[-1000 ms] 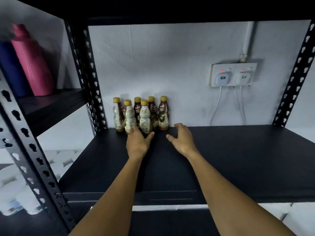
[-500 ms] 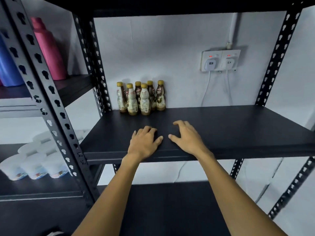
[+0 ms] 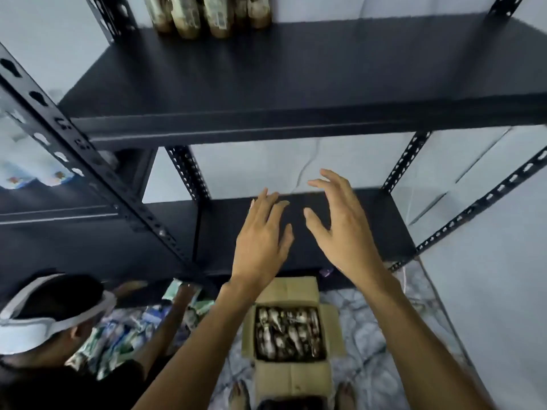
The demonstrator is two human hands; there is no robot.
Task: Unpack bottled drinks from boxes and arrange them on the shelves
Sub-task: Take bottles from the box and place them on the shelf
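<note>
Bottles (image 3: 288,332) fill the open box (image 3: 293,377) on the floor (image 3: 370,335), seemingly jumbled; other bottles (image 3: 207,13) stand near the shelf's (image 3: 296,84) back-left corner. My left grip (image 3: 260,241) and right grip (image 3: 343,229) hover empty, fingers spread.

Shelf bottles (image 3: 189,16) cut off at top edge; boxed bottles (image 3: 288,332) blurred, labels unreadable, count unclear.
</note>
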